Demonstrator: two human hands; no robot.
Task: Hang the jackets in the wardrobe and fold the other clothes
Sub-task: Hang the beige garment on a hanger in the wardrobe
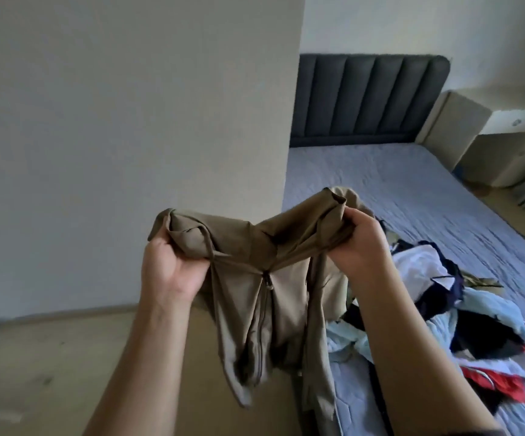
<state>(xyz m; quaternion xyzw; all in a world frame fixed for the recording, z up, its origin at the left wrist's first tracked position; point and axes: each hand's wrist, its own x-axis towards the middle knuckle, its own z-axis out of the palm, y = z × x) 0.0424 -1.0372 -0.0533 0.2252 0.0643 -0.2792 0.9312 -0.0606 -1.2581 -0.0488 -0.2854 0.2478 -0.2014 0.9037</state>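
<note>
An olive-brown zip jacket point(264, 303) hangs in the air in front of me, its zipper running down the middle. My left hand point(169, 265) grips a bunched part of its upper edge with a drawstring. My right hand point(358, 243) grips the other upper side. The fabric sags between both hands and the lower part dangles over the floor beside the bed. A mixed pile of clothes point(462, 313) in white, light blue, navy, black and red lies on the bed to the right.
The bed point(428, 196) has a grey-blue quilted cover and a dark padded headboard point(368, 99). A pale wall point(129, 121) stands close on the left. Beige floor point(50, 366) lies below it. A cream bedside unit point(475, 143) is at the far right.
</note>
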